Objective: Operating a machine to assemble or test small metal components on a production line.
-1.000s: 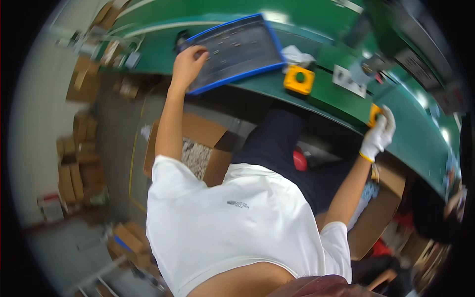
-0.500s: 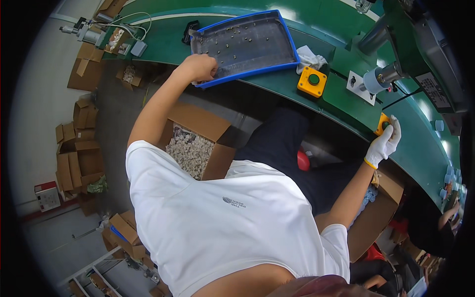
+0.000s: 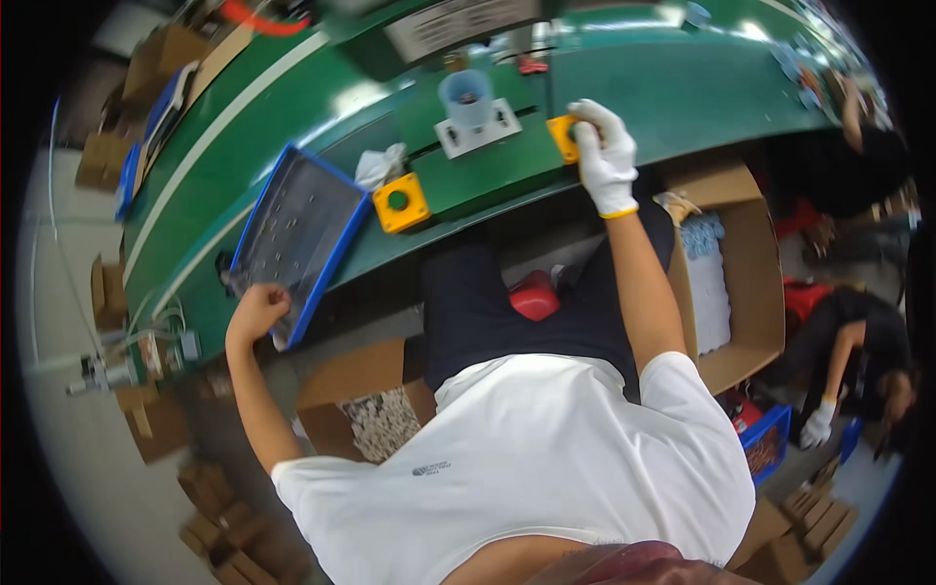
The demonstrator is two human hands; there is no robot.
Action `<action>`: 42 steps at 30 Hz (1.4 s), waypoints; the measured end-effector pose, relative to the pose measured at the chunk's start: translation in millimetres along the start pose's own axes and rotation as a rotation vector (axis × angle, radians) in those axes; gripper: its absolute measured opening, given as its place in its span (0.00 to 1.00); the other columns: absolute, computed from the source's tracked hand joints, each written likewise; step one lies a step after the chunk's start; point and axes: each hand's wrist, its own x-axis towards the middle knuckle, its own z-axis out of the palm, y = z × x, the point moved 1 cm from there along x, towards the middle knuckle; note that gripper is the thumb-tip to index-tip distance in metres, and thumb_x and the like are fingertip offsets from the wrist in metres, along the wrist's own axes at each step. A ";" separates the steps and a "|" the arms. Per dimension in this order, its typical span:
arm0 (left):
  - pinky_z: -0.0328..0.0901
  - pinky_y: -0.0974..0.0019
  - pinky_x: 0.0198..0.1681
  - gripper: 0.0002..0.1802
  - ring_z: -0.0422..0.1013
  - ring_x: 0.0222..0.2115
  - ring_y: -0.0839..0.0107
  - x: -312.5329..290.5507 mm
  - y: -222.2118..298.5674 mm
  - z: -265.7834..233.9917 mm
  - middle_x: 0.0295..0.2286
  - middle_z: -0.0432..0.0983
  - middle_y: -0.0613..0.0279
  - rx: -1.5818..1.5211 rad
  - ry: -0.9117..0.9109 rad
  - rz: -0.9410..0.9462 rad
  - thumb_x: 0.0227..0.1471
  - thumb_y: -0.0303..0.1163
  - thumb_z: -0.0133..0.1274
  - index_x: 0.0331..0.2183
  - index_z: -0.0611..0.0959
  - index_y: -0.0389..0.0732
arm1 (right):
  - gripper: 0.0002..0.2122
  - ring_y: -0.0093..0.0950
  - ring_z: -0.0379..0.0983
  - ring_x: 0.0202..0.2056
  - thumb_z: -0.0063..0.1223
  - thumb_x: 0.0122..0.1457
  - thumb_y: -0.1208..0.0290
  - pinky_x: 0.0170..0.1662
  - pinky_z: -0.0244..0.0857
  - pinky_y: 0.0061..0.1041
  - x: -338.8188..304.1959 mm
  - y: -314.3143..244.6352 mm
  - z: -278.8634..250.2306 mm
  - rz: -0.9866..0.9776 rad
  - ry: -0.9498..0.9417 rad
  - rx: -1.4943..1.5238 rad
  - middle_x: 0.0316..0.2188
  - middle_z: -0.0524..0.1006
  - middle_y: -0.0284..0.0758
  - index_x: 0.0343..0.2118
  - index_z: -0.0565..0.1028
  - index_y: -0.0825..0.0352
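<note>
My bare left hand is over the near-left corner of a blue-rimmed tray, fingers curled together. Whatever those fingers may hold is hidden. Small metal-looking pieces lie scattered on the tray's dark bottom. My right hand, in a white glove with a yellow cuff, rests beside a yellow button box, its thumb close to the button and its fingers stretched out. A light-blue cup-shaped part stands at the white metal plate of a green press. Another yellow box with a green button sits left of the press.
A white cloth lies between the tray and the left button box. Below the bench edge stand a carton of pale small pieces and a carton with light-blue parts. Other people work on the right, one wearing a white glove.
My view has swung to the right, so the press now appears in the middle. My left hand stays by the tray's corner with fingers curled; my right hand stays at the right button box.
</note>
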 end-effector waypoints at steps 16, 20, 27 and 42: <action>0.63 0.58 0.30 0.18 0.64 0.22 0.62 61.5 343.6 -12.7 0.21 0.73 0.52 0.078 0.120 0.632 0.67 0.37 0.57 0.32 0.82 0.30 | 0.09 0.42 0.83 0.45 0.61 0.60 0.76 0.51 0.77 0.36 2.5 -10.3 -6.8 -0.099 0.017 -0.101 0.42 0.85 0.44 0.42 0.84 0.69; 0.71 0.65 0.39 0.15 0.75 0.33 0.72 84.2 362.3 -15.1 0.30 0.81 0.58 0.040 0.339 0.810 0.62 0.37 0.64 0.40 0.87 0.33 | 0.08 0.41 0.83 0.44 0.58 0.63 0.77 0.51 0.77 0.36 4.7 -17.4 -2.0 -0.093 0.008 -0.190 0.42 0.85 0.43 0.43 0.84 0.67; 0.72 0.62 0.40 0.20 0.78 0.32 0.67 100.1 400.3 -9.8 0.34 0.86 0.57 0.064 0.338 0.637 0.58 0.49 0.67 0.41 0.92 0.41 | 0.09 0.30 0.82 0.46 0.57 0.67 0.80 0.52 0.77 0.28 -8.5 5.4 -3.4 0.081 0.022 0.034 0.47 0.84 0.41 0.48 0.82 0.72; 0.73 0.60 0.43 0.22 0.81 0.35 0.63 129.0 417.3 0.5 0.34 0.87 0.51 0.161 0.293 0.552 0.53 0.44 0.68 0.39 0.91 0.33 | 0.08 0.43 0.82 0.45 0.58 0.61 0.77 0.52 0.76 0.36 4.9 -17.4 -18.5 -0.048 0.030 -0.088 0.42 0.84 0.43 0.42 0.83 0.70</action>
